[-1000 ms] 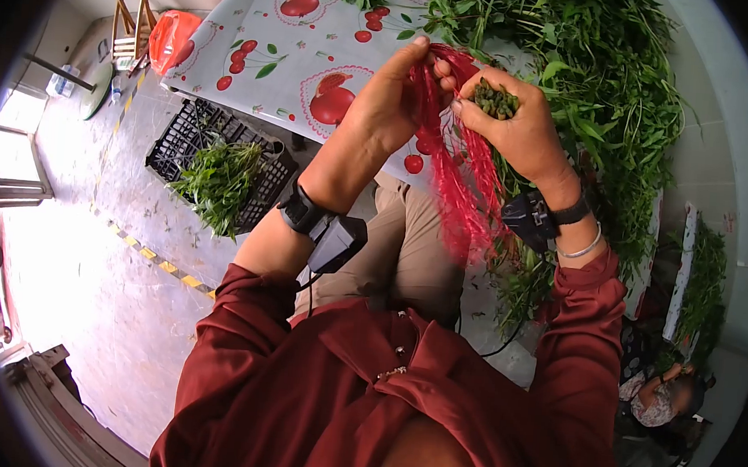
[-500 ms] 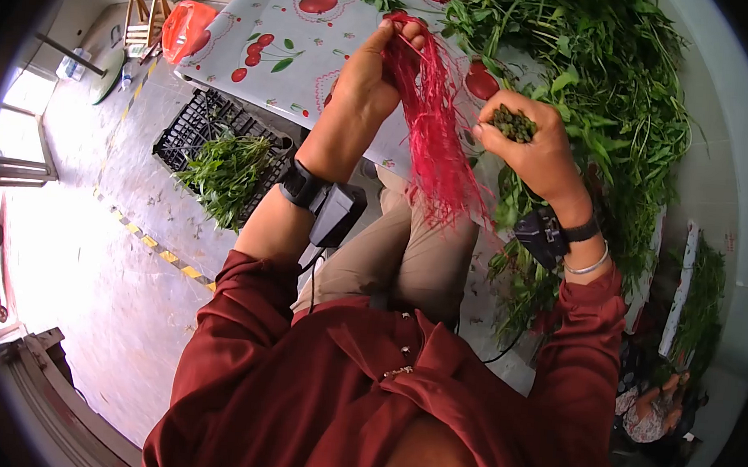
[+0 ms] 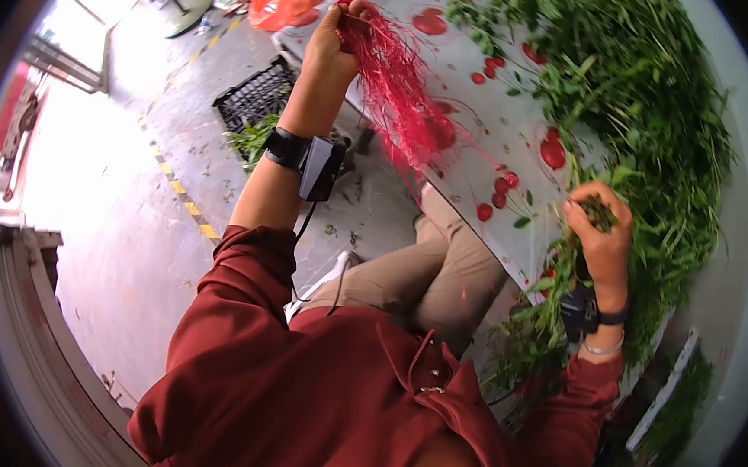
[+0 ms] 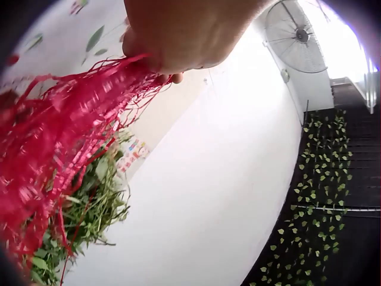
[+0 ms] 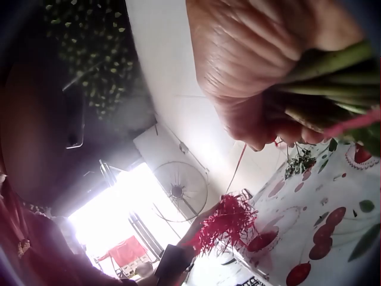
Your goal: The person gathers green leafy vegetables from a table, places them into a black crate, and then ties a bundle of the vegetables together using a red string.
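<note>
My left hand [image 3: 335,47] is raised over the table's left corner and grips one end of a bundle of red plastic strings [image 3: 407,106]. Their loose, frayed ends trail down toward the right. In the left wrist view the strings [image 4: 71,131] fan out below the fingers. On the other side, my right hand [image 3: 606,243] holds a bunch of leafy greens, its cut stem ends [image 3: 599,215] poking out above the curled fingers. A red strand [image 5: 357,124] crosses the stems [image 5: 327,80] in the right wrist view.
A large heap of greens [image 3: 634,104] covers the right side of the table with its cherry-print cloth [image 3: 478,111]. A black crate [image 3: 249,96] with greens stands on the floor at left. Behind it is a red-orange plastic bag [image 3: 282,3]. More greens [image 3: 683,403] lie at the lower right.
The hands have moved apart: the left, with the red strings, up and to the left, the right, with the greens, right and down. The head view has turned.
</note>
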The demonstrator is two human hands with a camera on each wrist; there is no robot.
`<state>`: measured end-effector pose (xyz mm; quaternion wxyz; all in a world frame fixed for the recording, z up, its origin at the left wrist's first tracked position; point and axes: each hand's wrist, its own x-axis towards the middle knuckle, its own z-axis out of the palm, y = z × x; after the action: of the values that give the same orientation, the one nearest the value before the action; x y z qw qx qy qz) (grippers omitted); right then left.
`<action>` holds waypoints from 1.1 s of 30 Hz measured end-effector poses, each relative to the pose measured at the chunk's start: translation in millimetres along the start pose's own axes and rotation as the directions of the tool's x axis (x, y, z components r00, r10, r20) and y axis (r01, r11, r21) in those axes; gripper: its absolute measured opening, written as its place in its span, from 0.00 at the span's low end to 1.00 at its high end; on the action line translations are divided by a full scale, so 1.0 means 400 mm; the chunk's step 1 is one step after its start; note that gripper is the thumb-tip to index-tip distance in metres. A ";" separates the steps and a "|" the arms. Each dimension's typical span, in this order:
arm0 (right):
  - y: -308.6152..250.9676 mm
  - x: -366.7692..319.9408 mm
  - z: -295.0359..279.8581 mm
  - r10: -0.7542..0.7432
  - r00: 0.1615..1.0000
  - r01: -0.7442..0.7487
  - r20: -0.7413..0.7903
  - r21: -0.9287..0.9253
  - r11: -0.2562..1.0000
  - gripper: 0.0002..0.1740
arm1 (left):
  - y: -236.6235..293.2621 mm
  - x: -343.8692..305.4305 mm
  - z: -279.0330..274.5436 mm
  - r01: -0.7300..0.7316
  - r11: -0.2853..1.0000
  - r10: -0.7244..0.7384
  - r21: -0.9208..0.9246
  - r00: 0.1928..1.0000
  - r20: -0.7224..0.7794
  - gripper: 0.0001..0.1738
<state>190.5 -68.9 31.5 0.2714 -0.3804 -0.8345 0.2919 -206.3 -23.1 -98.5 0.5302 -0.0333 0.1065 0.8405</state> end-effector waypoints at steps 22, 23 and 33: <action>0.063 -0.018 -0.033 0.113 0.989 -0.097 -0.098 0.155 0.983 0.04 | 0.254 -0.129 -0.139 -0.048 0.131 0.270 0.990 0.963 0.011 0.13; 0.065 -0.019 -0.034 0.114 0.989 -0.098 -0.097 0.152 0.984 0.04 | 0.242 -0.122 -0.135 -0.063 0.144 0.259 0.988 0.966 0.024 0.12; 0.066 -0.019 -0.039 0.124 0.990 -0.109 -0.072 0.182 0.977 0.03 | 0.262 -0.095 -0.114 -0.329 0.066 0.141 0.942 0.938 0.318 0.11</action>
<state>217.9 -56.2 21.8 0.3210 -0.4150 -0.7694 0.3644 -286.7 -110.0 -121.6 0.2791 0.4048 0.6031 0.6281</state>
